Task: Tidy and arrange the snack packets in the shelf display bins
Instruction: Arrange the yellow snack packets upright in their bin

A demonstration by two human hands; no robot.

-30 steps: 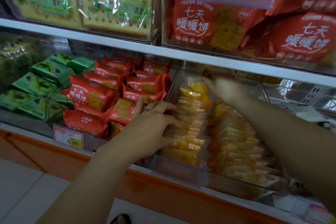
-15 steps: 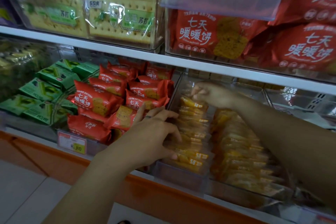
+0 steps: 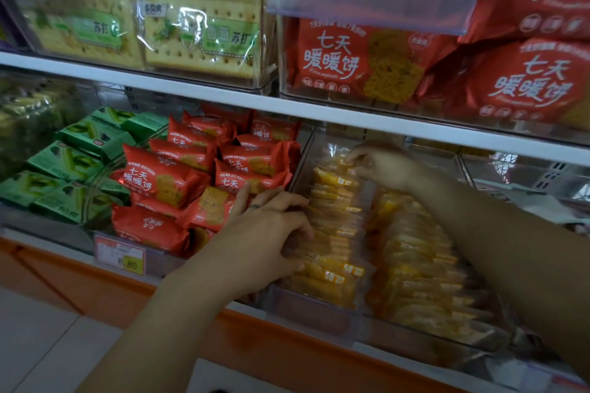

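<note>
Yellow snack packets [image 3: 335, 233] are standing on edge in two rows inside a clear bin [image 3: 313, 313] on the lower shelf [image 3: 223, 96]. The left hand [image 3: 265, 233] is curling its fingers over the tops of the left row, thumb tucking in at the front, and is gripping a bunch of them. The right hand [image 3: 383, 166] is reaching to the back of that row, fingertips bunching in a pinch on the rearmost packet's top edge. Motion blur is smearing this hand, and the print on the packets is staying unreadable. The right forearm is covering part of the right row. Red packets [image 3: 159, 179] and green packets [image 3: 70, 163] are filling the bins to the left, above a price tag [image 3: 121, 258]. An orange base panel [image 3: 95, 290] is running below, meeting pale floor tiles [image 3: 38, 344].
</note>
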